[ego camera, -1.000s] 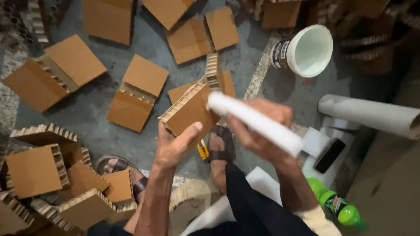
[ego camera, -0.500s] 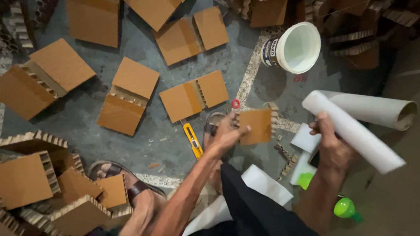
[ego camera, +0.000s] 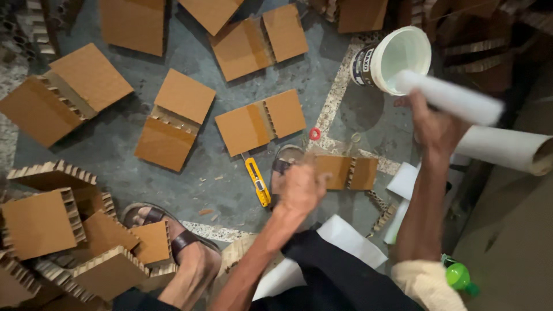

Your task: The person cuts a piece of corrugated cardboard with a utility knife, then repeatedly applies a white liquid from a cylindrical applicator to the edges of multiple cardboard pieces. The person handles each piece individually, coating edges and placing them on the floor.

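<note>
Cardboard pieces litter a grey floor. Right hand fingers grip a white tube angled up-left toward a bucket; left hand fingers pinch a folded cardboard piece.

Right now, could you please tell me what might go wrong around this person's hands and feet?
The right hand holds a white tube at the open white bucket, which might tip. The yellow utility knife lies on the floor by the sandalled foot and the left hand holding a brown cardboard piece; it could cut.
</note>
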